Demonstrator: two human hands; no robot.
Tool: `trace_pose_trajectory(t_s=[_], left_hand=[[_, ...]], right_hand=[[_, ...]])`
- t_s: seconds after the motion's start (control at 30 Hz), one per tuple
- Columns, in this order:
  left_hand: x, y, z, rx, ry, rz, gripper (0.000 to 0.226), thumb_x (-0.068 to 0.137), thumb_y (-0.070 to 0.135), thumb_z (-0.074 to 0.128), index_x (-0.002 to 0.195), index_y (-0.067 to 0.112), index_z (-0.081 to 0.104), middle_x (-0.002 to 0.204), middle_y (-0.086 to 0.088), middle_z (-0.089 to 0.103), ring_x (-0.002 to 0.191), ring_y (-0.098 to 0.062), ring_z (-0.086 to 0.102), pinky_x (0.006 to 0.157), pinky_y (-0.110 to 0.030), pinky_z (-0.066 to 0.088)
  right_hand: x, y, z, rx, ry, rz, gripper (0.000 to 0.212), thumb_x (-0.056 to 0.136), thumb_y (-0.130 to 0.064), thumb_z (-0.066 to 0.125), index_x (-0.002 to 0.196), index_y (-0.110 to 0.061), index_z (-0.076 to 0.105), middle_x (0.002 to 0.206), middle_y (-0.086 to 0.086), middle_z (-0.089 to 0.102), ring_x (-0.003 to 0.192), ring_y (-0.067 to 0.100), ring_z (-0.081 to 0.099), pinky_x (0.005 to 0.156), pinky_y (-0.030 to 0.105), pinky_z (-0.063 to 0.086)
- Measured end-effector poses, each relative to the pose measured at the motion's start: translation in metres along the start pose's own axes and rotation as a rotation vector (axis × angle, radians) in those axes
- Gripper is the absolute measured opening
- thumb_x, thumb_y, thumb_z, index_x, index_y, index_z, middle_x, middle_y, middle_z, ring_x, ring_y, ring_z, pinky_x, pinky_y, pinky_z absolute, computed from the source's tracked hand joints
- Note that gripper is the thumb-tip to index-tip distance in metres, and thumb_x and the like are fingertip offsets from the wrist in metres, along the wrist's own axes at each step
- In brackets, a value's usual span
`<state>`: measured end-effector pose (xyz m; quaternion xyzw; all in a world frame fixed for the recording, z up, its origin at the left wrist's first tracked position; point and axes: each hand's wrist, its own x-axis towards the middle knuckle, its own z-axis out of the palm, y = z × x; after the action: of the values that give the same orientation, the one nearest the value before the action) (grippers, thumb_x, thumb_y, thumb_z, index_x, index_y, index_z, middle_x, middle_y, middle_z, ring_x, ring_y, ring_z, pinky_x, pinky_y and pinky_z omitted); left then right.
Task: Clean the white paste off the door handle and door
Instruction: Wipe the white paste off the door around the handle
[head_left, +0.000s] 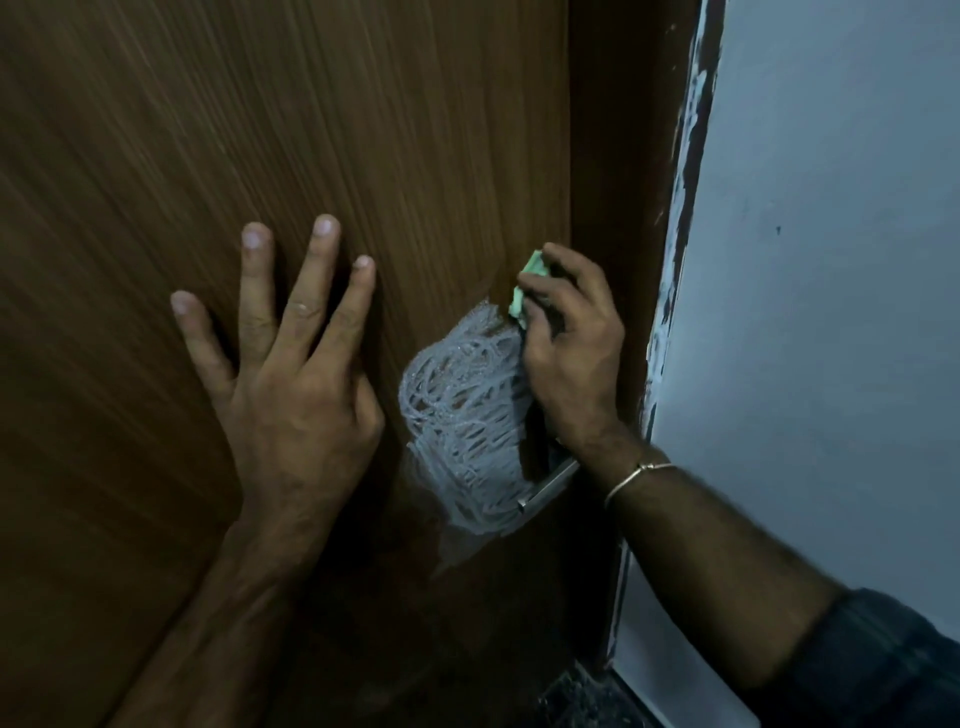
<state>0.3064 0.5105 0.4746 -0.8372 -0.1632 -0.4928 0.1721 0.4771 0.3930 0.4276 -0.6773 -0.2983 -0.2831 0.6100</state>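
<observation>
Brown wood-grain door (260, 130) fills the view, a scribbled patch of white paste (462, 410) smeared beside the silver metal door handle (548, 486). Left hand (291, 384) lies flat on the door, fingers spread and straight. Right hand (569, 343) pinches a small green sponge (527, 288) against the paste's upper edge

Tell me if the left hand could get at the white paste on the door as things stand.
Probably yes. The left hand rests flat on the door just beside the white paste, with nothing between them. The right hand, holding a green sponge, crowds only the far edge.
</observation>
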Motion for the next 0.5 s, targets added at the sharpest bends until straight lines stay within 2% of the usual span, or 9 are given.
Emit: trace_pose_trajectory(t_s=[0.1, 0.17, 0.23, 0.37, 0.43, 0.5], left_hand=[[0.0, -0.002, 0.0, 0.0, -0.02, 0.003, 0.073, 0.083, 0.004, 0.064, 0.151, 0.022, 0.046, 0.165, 0.004, 0.026, 0.156, -0.027, 0.01, 0.118, -0.059, -0.005], [0.0, -0.002, 0.0, 0.007, -0.025, 0.004, 0.072, 0.083, 0.004, 0.064, 0.151, 0.022, 0.045, 0.165, 0.004, 0.026, 0.156, -0.028, 0.01, 0.118, -0.061, -0.005], [0.0, -0.002, 0.0, 0.015, -0.027, 0.009, 0.071, 0.084, 0.006, 0.063, 0.151, 0.023, 0.045, 0.166, 0.004, 0.026, 0.156, -0.027, 0.009, 0.118, -0.061, -0.004], [-0.001, -0.003, 0.0, 0.016, -0.035, 0.012, 0.072, 0.085, 0.007, 0.062, 0.152, 0.024, 0.043, 0.166, 0.005, 0.024, 0.156, -0.024, 0.004, 0.119, -0.057, -0.008], [0.0, -0.004, 0.0, 0.016, -0.034, 0.009, 0.073, 0.084, 0.005, 0.063, 0.152, 0.024, 0.043, 0.166, 0.006, 0.023, 0.156, -0.021, 0.001, 0.119, -0.055, -0.009], [0.0, -0.004, 0.001, 0.025, -0.045, 0.025, 0.072, 0.086, 0.006, 0.061, 0.153, 0.025, 0.041, 0.167, 0.006, 0.022, 0.155, -0.019, -0.002, 0.12, -0.054, -0.01]], right_hand=[[-0.018, 0.005, 0.001, 0.001, -0.112, -0.093, 0.035, 0.089, 0.005, 0.062, 0.123, -0.001, 0.065, 0.142, 0.012, 0.054, 0.136, 0.022, 0.048, 0.113, 0.031, 0.041], [-0.016, 0.01, 0.0, 0.068, -0.086, 0.012, 0.043, 0.092, 0.004, 0.058, 0.134, -0.003, 0.055, 0.149, 0.01, 0.047, 0.142, 0.02, 0.041, 0.116, 0.037, 0.038], [-0.014, 0.006, 0.004, 0.071, -0.106, 0.07, 0.048, 0.098, -0.004, 0.052, 0.145, -0.005, 0.042, 0.157, 0.009, 0.034, 0.148, 0.019, 0.028, 0.119, 0.043, 0.031], [-0.035, 0.01, 0.011, -0.056, -0.308, -0.106, 0.06, 0.102, -0.014, 0.045, 0.155, -0.006, 0.019, 0.165, 0.011, 0.009, 0.154, 0.019, 0.005, 0.124, 0.05, 0.012], [-0.028, 0.014, 0.012, -0.081, -0.278, -0.023, 0.062, 0.104, -0.021, 0.041, 0.157, -0.01, 0.011, 0.166, 0.008, 0.001, 0.154, 0.017, -0.002, 0.123, 0.054, 0.005], [-0.02, 0.005, 0.017, -0.058, -0.261, 0.044, 0.066, 0.104, -0.032, 0.034, 0.157, -0.011, 0.001, 0.166, 0.007, -0.008, 0.153, 0.016, -0.01, 0.124, 0.05, -0.003]])
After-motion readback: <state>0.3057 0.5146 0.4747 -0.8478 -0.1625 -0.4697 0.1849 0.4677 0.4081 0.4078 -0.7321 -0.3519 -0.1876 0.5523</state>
